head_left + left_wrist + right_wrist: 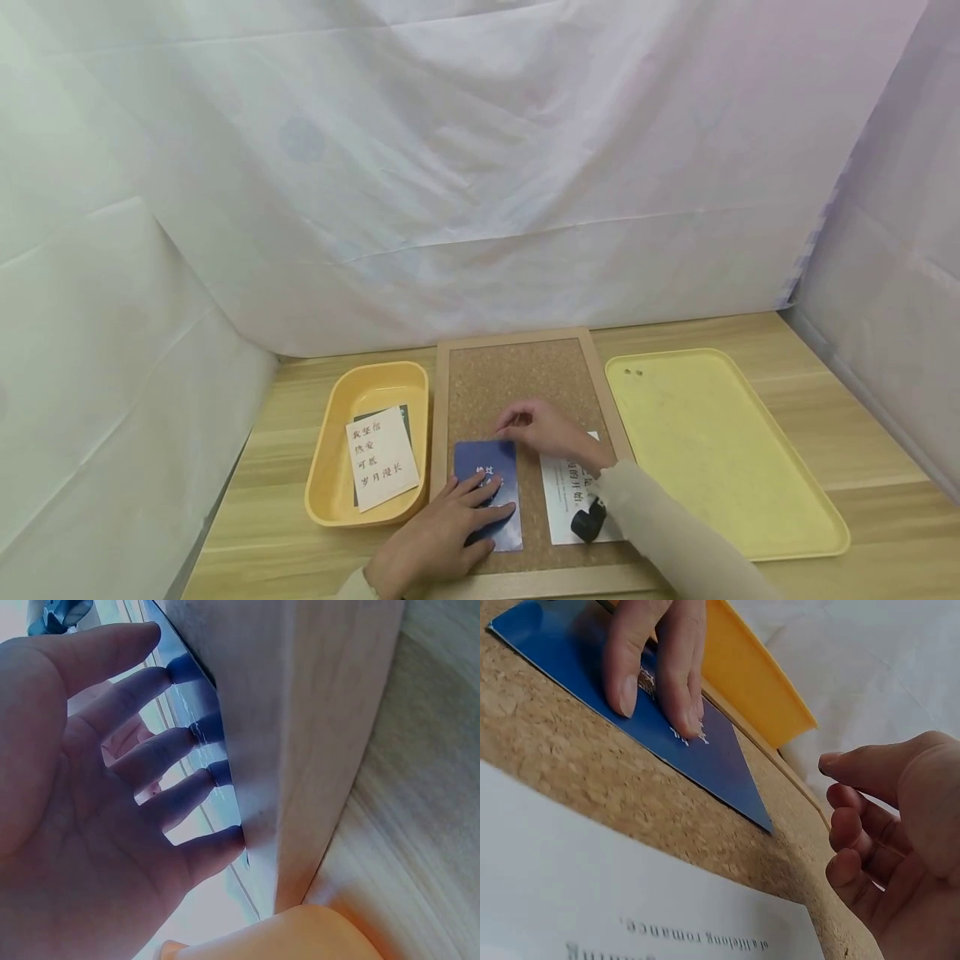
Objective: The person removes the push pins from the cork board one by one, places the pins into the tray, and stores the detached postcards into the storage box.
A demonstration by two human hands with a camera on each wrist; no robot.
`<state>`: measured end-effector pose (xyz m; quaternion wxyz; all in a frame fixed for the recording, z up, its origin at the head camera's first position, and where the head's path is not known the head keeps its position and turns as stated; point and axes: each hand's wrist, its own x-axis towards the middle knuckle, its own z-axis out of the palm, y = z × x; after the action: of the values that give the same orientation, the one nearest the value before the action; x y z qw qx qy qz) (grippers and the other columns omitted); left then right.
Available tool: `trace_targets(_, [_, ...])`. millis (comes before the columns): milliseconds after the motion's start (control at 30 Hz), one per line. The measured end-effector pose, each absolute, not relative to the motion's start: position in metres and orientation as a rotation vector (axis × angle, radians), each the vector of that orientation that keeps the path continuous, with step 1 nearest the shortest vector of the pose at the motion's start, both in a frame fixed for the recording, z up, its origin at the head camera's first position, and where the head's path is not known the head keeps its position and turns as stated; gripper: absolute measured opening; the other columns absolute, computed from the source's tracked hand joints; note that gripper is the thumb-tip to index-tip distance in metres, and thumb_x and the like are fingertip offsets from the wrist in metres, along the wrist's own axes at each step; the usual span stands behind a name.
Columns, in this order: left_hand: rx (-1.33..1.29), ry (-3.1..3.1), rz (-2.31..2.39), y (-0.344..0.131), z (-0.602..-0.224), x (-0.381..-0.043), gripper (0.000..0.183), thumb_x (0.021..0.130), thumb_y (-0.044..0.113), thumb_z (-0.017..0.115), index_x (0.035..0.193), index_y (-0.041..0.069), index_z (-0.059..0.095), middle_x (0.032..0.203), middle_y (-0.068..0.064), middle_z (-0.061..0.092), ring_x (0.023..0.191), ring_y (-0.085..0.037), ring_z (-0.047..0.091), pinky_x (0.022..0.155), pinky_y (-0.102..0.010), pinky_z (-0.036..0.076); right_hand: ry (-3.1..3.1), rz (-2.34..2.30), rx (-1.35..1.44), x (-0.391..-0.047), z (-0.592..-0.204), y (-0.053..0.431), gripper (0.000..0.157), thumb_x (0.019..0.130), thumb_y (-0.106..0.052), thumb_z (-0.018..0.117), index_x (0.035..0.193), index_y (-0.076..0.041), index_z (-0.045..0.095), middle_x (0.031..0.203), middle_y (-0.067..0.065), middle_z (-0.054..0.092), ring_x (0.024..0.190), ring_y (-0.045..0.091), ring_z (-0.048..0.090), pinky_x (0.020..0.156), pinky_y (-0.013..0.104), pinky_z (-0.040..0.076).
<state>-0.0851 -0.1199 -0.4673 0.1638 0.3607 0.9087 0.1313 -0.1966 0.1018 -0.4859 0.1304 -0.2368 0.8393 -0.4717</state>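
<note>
A blue card with white writing lies on the cork board. Spread over the card's lower part, my left hand presses it with straight fingertips; in the left wrist view the fingers touch its glossy face. My right hand is by the card's upper right corner, thumb and fingers bent. In the right wrist view, a small dark piece shows at the thumb tip, pinched against the fingers; I cannot tell its kind. A white printed card lies under the right forearm, partly hidden.
Left of the board stands a yellow bin holding a white card over a dark green one. On the right lies a pale yellow tray with two small dark pieces near its far left corner. White cloth hangs behind.
</note>
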Motion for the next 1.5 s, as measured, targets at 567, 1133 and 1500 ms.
trace_targets(567, [0.976, 2.557, 0.397, -0.119, -0.467, -0.085, 0.047, 0.098, 0.036, 0.059, 0.144, 0.036, 0.051, 0.158, 0.001, 0.038, 0.149, -0.027, 0.028, 0.116, -0.059, 0.028, 2.512, -1.380, -0.727, -0.199, -0.485, 0.129, 0.010, 0.092, -0.011, 0.068, 0.098, -0.014, 0.075, 0.092, -0.007, 0.071, 0.084, 0.010, 0.062, 0.075, 0.023, 0.051])
trace_targets(1133, [0.919, 2.535, 0.416, -0.118, -0.467, -0.086, 0.047, 0.099, 0.037, 0.059, 0.145, 0.038, 0.049, 0.159, 0.005, 0.035, 0.150, -0.025, 0.026, 0.119, -0.057, 0.024, 2.553, -1.405, -0.728, -0.202, -0.486, 0.159, 0.009, 0.093, -0.014, 0.068, 0.100, -0.012, 0.074, 0.095, -0.005, 0.070, 0.086, 0.010, 0.062, 0.076, 0.023, 0.051])
trace_targets(1500, [0.933, 2.547, 0.430, -0.119, -0.468, -0.085, 0.047, 0.099, 0.036, 0.058, 0.145, 0.037, 0.049, 0.159, 0.003, 0.036, 0.150, -0.025, 0.026, 0.118, -0.057, 0.025, 2.582, -1.387, -0.584, -0.203, -0.483, 0.169, 0.009, 0.092, -0.009, 0.067, 0.096, -0.015, 0.073, 0.093, -0.005, 0.069, 0.087, 0.013, 0.062, 0.076, 0.025, 0.052])
